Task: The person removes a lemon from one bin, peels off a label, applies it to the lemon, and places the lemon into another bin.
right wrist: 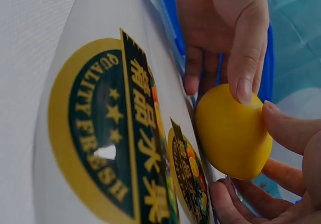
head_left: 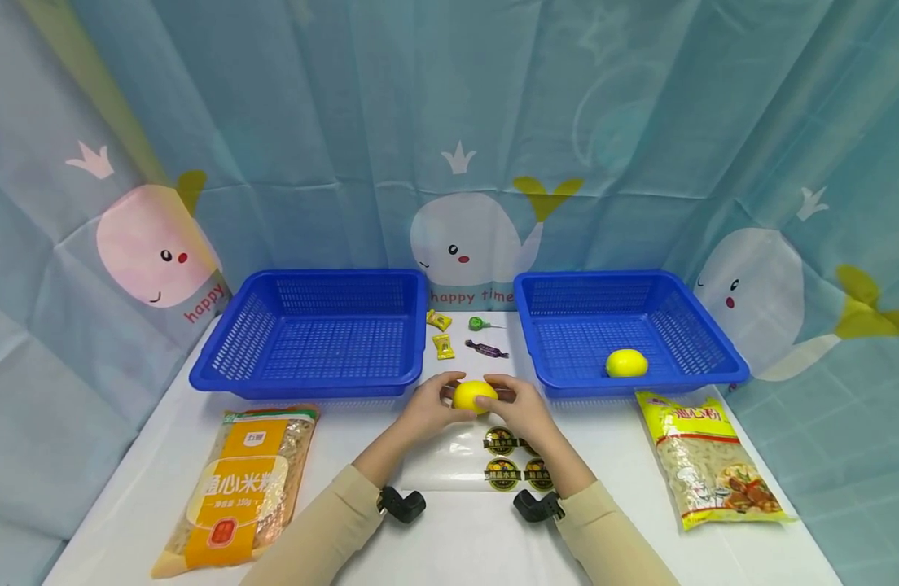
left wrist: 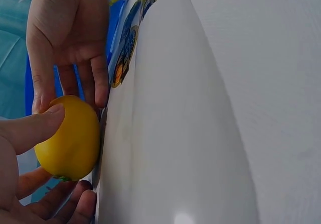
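A yellow lemon lies between the two hands at the middle of the table. The left hand holds it from the left, thumb on top and fingers curled around its far side. From the right, the right hand holds the same lemon, its thumb against the skin. In the left wrist view, the lemon shows a small green tip at one end. Just below the hands lies a glossy plastic sheet with round dark-and-gold fruit labels.
Two blue baskets stand behind: the left basket and the right basket, which contains another lemon. Between them lie yellow-wrapped candies, a green lollipop and a purple candy. Noodle bags lie left and right.
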A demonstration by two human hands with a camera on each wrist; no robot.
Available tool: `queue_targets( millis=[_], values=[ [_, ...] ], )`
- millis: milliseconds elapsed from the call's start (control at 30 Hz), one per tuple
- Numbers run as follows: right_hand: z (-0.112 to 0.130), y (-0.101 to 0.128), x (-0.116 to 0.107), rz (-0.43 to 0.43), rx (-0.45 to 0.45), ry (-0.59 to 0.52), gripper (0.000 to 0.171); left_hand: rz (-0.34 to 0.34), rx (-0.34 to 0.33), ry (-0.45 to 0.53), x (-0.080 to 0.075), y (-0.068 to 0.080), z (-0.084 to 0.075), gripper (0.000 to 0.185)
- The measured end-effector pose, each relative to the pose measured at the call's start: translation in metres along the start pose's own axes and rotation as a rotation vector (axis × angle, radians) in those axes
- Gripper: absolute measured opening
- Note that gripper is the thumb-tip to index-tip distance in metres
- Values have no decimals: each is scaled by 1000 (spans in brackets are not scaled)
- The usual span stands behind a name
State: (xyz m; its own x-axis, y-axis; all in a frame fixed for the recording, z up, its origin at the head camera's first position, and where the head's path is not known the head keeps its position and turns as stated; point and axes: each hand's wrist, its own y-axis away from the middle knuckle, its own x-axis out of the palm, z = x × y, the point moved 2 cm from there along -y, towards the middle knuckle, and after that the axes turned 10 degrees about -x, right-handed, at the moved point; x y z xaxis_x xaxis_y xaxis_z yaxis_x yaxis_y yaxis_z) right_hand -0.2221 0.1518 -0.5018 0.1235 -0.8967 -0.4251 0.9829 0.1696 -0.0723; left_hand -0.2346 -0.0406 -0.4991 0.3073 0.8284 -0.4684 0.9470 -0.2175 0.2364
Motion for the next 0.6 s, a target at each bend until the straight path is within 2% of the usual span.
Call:
queue_targets(
  millis=[167, 333, 467, 600],
  values=[
    [2, 1, -1, 0, 0, 0, 59, -2, -8, 21, -3, 2, 1, 74],
    [4, 11, -8, -8, 8, 6, 68, -46, -52, -1, -11, 14, 6, 74],
    [4, 24, -21, -7, -15, 64, 67, -92, -78, -73, -16, 27, 13, 69],
    [1, 36, -37, 19, -24, 193, 55, -115, -58, -212, -17, 38, 20, 55]
  ],
)
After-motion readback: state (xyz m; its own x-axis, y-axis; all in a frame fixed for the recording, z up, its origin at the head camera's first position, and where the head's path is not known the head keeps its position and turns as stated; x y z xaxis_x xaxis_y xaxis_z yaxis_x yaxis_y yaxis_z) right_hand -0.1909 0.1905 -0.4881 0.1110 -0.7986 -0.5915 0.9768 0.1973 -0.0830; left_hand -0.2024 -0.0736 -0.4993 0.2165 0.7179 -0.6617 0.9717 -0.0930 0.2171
